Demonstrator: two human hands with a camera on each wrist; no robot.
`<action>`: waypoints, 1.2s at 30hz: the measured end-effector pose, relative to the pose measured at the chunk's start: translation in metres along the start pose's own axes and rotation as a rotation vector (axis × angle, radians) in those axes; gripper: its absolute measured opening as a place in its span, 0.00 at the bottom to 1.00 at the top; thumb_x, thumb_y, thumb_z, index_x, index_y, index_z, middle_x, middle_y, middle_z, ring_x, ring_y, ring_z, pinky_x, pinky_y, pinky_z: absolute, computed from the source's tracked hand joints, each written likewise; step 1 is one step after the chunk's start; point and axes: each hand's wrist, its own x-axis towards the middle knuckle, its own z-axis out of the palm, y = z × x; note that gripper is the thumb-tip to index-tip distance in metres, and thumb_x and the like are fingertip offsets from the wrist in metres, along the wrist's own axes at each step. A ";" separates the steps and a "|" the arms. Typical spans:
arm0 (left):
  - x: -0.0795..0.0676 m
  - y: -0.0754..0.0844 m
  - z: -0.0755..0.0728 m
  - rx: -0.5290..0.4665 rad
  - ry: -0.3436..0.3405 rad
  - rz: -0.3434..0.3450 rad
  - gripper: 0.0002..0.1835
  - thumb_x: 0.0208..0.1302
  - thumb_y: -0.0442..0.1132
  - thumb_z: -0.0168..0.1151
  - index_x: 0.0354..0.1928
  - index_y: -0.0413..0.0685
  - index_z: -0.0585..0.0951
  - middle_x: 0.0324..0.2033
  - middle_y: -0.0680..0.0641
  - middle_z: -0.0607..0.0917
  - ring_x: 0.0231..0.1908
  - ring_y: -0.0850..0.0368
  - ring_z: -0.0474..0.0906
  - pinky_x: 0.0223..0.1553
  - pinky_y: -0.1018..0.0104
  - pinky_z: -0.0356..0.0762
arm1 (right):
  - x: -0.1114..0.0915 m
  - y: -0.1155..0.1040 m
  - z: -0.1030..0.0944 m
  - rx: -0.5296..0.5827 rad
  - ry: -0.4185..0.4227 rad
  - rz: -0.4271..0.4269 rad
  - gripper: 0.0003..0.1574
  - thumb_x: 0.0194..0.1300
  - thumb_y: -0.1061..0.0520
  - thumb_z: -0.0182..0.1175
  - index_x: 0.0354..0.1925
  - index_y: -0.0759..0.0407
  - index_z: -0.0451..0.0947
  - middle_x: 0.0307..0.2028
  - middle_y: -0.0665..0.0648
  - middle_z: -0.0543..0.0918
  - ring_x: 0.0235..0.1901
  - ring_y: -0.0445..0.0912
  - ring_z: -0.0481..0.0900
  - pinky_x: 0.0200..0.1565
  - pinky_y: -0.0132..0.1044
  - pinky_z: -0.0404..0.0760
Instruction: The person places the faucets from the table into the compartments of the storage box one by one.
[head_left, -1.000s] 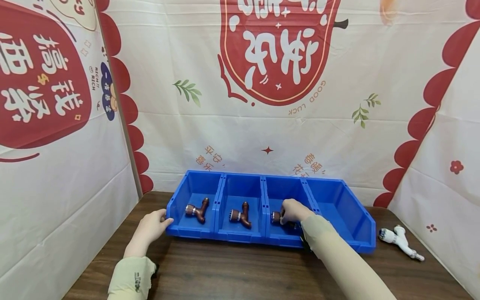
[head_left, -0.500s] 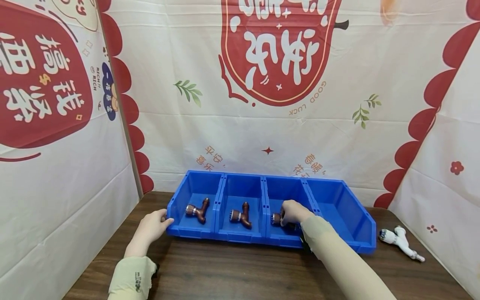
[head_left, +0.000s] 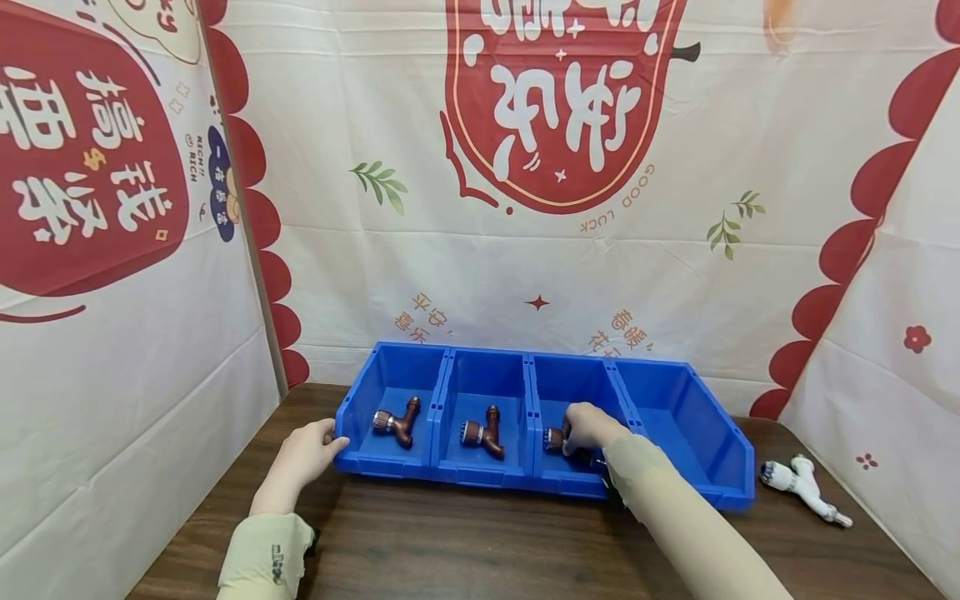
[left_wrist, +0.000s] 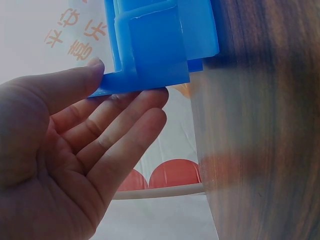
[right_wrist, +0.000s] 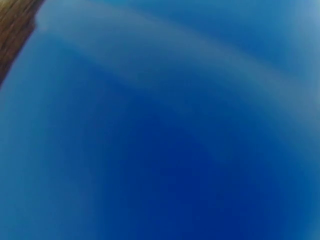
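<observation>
A blue four-compartment bin stands on the wooden table. My left hand holds its left side wall; in the left wrist view the thumb lies on one face of the wall and the fingers on the other. My right hand reaches into the third compartment from the left and grips a brown tap. Only the tap's ridged knob shows, and the rest is hidden by the hand. One brown tap lies in the first compartment, another in the second. The right wrist view holds mostly blurred blue plastic.
A white tap lies on the table to the right of the bin. Printed cloth hangs behind the bin and along both sides. The fourth compartment has bare blue walls and floor in sight.
</observation>
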 end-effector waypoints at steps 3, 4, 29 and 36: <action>0.001 0.001 -0.001 -0.001 -0.001 0.003 0.13 0.67 0.40 0.61 0.44 0.36 0.79 0.25 0.48 0.79 0.26 0.54 0.73 0.29 0.57 0.75 | 0.001 0.002 0.000 0.000 0.003 0.012 0.13 0.47 0.64 0.75 0.28 0.58 0.79 0.27 0.52 0.79 0.27 0.46 0.74 0.32 0.42 0.77; 0.001 0.002 -0.001 0.000 -0.002 0.004 0.13 0.67 0.40 0.61 0.44 0.36 0.79 0.25 0.48 0.79 0.26 0.54 0.73 0.29 0.57 0.75 | 0.001 0.003 0.001 -0.001 0.006 0.012 0.13 0.46 0.63 0.76 0.28 0.58 0.79 0.27 0.52 0.79 0.27 0.46 0.74 0.32 0.42 0.77; 0.001 0.003 0.001 0.006 0.003 0.019 0.16 0.66 0.40 0.62 0.48 0.33 0.79 0.32 0.42 0.83 0.31 0.51 0.78 0.36 0.49 0.79 | -0.006 0.008 0.000 -0.009 0.000 -0.001 0.20 0.45 0.60 0.77 0.38 0.61 0.83 0.35 0.54 0.82 0.34 0.47 0.78 0.41 0.46 0.80; 0.001 0.000 -0.001 0.008 0.000 0.003 0.16 0.66 0.40 0.62 0.48 0.33 0.79 0.31 0.43 0.83 0.30 0.51 0.77 0.35 0.50 0.79 | -0.009 -0.002 -0.014 -0.023 0.033 -0.074 0.22 0.48 0.59 0.76 0.43 0.64 0.82 0.40 0.58 0.83 0.37 0.49 0.79 0.40 0.47 0.79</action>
